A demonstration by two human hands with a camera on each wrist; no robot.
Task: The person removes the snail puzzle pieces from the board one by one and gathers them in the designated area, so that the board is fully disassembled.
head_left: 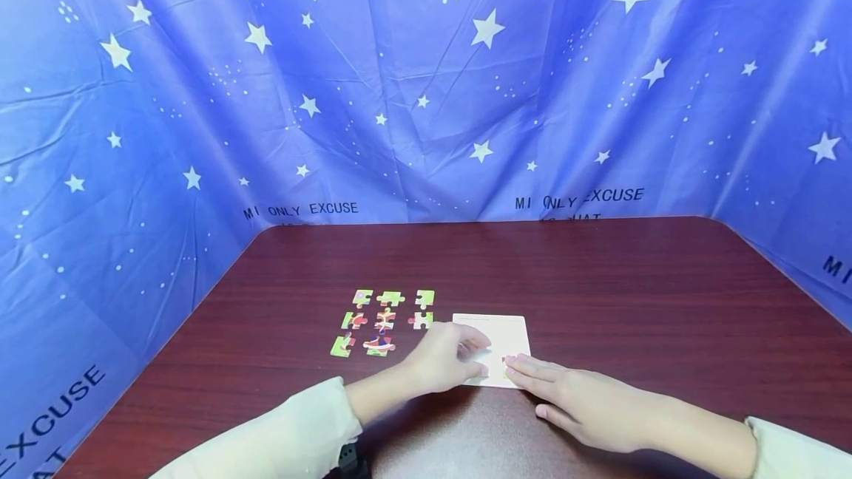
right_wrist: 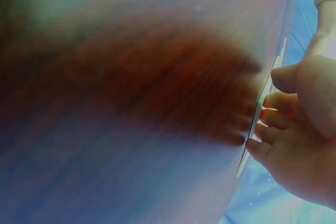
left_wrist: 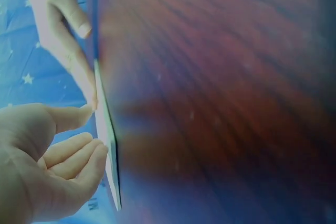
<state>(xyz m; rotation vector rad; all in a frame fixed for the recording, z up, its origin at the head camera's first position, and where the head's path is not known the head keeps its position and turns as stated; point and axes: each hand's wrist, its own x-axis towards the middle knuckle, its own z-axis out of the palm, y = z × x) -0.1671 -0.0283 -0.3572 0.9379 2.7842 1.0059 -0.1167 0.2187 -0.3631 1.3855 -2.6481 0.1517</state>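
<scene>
A thin white board lies flat on the table in front of both hands. My left hand is at its left side, fingers loosely bent and thumb apart, with fingertips at the board's surface. In the left wrist view, nothing shows between the left thumb and fingers. From the right, my right hand reaches in with nearly straight fingers resting on the board's lower right corner. A small coloured puzzle piece peeks out at those fingertips, mostly hidden. The board's edge appears in the right wrist view.
Left of the board, several loose jigsaw pieces lie spaced in rows, among them a red-and-blue one and a green one. The dark red wooden table is backed by a blue star-printed curtain.
</scene>
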